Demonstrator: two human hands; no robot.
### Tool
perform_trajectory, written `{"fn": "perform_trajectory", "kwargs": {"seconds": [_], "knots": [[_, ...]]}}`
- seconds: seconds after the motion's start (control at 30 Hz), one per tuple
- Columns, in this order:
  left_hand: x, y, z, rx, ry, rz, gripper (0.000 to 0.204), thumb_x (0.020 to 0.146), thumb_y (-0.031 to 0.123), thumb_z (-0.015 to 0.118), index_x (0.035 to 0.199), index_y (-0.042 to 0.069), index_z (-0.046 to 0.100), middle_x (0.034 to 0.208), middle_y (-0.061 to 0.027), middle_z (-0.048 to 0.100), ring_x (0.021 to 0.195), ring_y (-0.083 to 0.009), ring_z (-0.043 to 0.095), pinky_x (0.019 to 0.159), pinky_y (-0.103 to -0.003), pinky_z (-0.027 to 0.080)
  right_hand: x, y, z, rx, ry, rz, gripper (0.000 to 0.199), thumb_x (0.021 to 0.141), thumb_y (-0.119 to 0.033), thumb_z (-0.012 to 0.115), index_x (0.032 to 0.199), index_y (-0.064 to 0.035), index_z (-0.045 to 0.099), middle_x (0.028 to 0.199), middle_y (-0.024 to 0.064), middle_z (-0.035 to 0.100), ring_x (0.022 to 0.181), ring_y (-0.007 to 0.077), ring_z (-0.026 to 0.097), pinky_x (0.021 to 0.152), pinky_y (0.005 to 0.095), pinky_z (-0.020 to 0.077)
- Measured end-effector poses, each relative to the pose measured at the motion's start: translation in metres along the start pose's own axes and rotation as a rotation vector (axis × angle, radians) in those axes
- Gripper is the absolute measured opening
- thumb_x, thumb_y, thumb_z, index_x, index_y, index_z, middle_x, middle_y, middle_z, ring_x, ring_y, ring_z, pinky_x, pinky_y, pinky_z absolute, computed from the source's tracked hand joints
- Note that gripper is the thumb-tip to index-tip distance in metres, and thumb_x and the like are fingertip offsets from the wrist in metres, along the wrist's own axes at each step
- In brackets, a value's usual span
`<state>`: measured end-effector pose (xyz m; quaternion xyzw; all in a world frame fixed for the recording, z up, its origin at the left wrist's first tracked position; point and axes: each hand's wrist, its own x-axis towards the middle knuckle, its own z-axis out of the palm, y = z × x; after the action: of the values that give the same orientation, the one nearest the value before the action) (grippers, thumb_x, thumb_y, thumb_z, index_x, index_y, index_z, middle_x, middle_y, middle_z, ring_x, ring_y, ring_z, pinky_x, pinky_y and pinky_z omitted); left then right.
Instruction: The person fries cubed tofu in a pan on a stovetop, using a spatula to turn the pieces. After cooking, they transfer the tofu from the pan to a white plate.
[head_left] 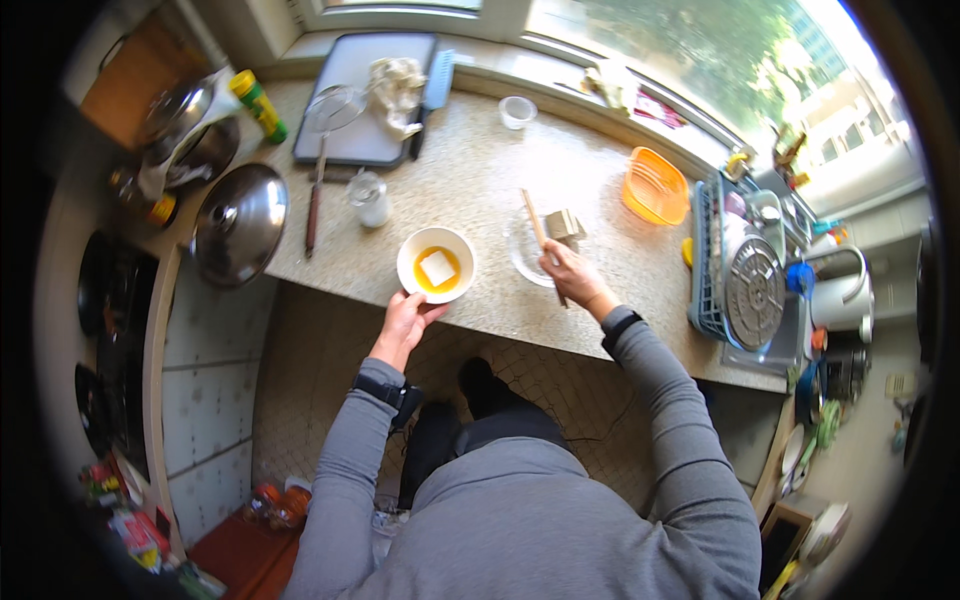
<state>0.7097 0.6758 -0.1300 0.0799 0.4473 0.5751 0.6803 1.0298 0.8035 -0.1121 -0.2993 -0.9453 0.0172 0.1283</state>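
I'm looking at a person in grey sleeves at a speckled countertop (465, 160), both hands busy near its front edge. The left hand (403, 322) has its fingers on the near side of a white bowl (468, 263), holding it; I can't tell whether the bowl rests on the counter or is slightly raised. In it, a pale square slab (437, 267) sits in yellow-orange liquid (422, 283).

The right hand (572, 273) is closed around wooden chopsticks (532, 213) — their upper part slants away toward the window (680, 60). Beneath and beside that hand is a clear glass dish (519, 248), with a small greyish block (565, 224) just beyond the fingers.

Left of the bowl stands a glass jar (370, 203) with something white inside. Farther back, a wire strainer (335, 108) lies partly over a dark-rimmed board (350, 65), and a metal lid (238, 225) is off to the left. To the right are an orange basket (655, 187) — wide open at the top — and a blue dish rack (706, 255).
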Motion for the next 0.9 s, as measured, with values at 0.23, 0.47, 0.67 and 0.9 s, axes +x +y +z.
{"fn": "perform_trajectory", "kwargs": {"seconds": [0.23, 0.47, 0.67, 0.9], "knots": [[0.023, -0.007, 0.011, 0.018, -0.02, -0.049, 0.04, 0.086, -0.004, 0.044, 0.125, -0.002, 0.041, 0.119, -0.0178, 0.055, 0.104, -0.0329, 0.061, 0.089, -0.047, 0.053, -0.011, -0.001, 0.01, 0.096, 0.031, 0.076, 0.005, 0.082, -0.007, 0.053, 0.085, -0.0037, 0.052, 0.11, 0.0146, 0.05, 0.111, 0.0278, 0.052, 0.094, 0.0327, 0.0457], [0.005, -0.011, 0.018, 0.169, 0.028, -0.096, 0.039, 0.093, 0.027, 0.057, 0.12, 0.002, 0.044, 0.113, -0.0146, 0.056, 0.096, -0.0292, 0.062, 0.075, -0.039, 0.056, -0.043, -0.04, -0.039, 0.008, 0.16, 0.275, 0.056, 0.081, 0.001, 0.051, 0.135, -0.0126, 0.044, 0.128, 0.0155, 0.045, 0.112, 0.0295, 0.053, 0.091, 0.0351, 0.0489], [-0.04, -0.013, 0.05, 0.442, -0.12, -0.287, 0.027, 0.093, 0.027, 0.057, 0.104, 0.005, 0.046, 0.093, -0.0095, 0.06, 0.067, -0.0192, 0.064, 0.05, -0.028, 0.054, -0.112, -0.065, -0.113, 0.15, 0.297, 0.623, 0.048, 0.081, 0.002, 0.053, 0.127, -0.0118, 0.052, 0.118, 0.0154, 0.052, 0.105, 0.0293, 0.056, 0.087, 0.0345, 0.0492], [-0.08, -0.028, 0.161, 0.585, -0.42, -0.223, 0.046, 0.089, 0.013, 0.061, 0.127, 0.003, 0.037, 0.103, -0.0107, 0.055, 0.07, -0.0166, 0.063, 0.051, -0.027, 0.054, -0.251, 0.03, -0.184, 0.091, 0.901, 1.061, 0.04, 0.082, -0.003, 0.057, 0.122, -0.0034, 0.055, 0.107, 0.0123, 0.054, 0.089, 0.0225, 0.057, 0.082, 0.034, 0.0481]]}}
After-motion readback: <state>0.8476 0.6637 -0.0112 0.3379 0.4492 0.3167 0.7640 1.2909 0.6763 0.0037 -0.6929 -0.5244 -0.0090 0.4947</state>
